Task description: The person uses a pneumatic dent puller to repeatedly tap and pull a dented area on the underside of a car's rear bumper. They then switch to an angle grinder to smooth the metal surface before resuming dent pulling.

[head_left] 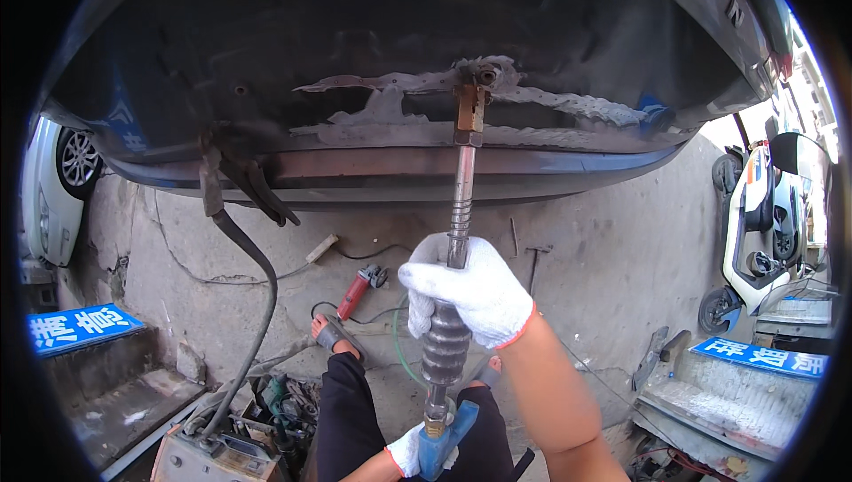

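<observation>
A slide hammer dent puller runs from between my legs up to a dark car panel. Its brass-coloured tip meets the panel beside a bare-metal patch with rough, scraped edges. In a white glove, my right hand is wrapped round the shaft at the top of the ribbed dark sliding weight. My left hand, also gloved, grips the lower end by the blue handle; part of its fingers is hidden behind it.
A clamp on the panel's lower edge trails a thick cable to a machine. A red angle grinder, a hammer and cords lie on concrete. A white car stands left, a scooter right.
</observation>
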Motion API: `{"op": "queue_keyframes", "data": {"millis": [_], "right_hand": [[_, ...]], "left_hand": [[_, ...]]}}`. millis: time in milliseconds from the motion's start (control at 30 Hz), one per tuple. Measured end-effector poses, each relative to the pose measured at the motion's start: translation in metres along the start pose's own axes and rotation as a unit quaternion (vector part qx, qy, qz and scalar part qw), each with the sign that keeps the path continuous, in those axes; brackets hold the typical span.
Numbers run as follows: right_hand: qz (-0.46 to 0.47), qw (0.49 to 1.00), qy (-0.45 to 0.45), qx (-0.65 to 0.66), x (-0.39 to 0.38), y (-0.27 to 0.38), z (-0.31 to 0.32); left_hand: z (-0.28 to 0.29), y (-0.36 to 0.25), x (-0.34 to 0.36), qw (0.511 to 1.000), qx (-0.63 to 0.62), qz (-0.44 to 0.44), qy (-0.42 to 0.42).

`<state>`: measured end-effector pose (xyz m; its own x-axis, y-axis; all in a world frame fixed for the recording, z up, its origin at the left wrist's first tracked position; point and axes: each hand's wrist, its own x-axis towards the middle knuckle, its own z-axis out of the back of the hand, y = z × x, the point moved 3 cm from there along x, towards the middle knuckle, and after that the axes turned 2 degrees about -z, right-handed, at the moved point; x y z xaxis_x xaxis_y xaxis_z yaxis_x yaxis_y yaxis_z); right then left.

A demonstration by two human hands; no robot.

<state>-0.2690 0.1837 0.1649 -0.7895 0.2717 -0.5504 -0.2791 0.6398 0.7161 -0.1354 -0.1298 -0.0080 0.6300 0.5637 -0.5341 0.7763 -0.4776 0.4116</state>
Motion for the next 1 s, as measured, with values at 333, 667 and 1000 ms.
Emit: {"op": "queue_keyframes", "data": {"millis": [333,667,1000], "right_hand": [[-0.067,0.997,0.014,0.023,-0.036,-0.045,-0.004],[0.013,0.998,-0.053,-0.013,-0.033,-0.05,-0.009],[0.013,0.777,0.381,0.5,0.015,-0.036,0.003]], "left_hand": [[-0.024,-0.004,-0.014,0.999,-0.023,0.011,-0.026],[-0.022,-0.009,-0.023,0.998,0.014,0.013,-0.063],[0.012,0.005,-0.002,0.993,0.061,-0.086,-0.06]]}}
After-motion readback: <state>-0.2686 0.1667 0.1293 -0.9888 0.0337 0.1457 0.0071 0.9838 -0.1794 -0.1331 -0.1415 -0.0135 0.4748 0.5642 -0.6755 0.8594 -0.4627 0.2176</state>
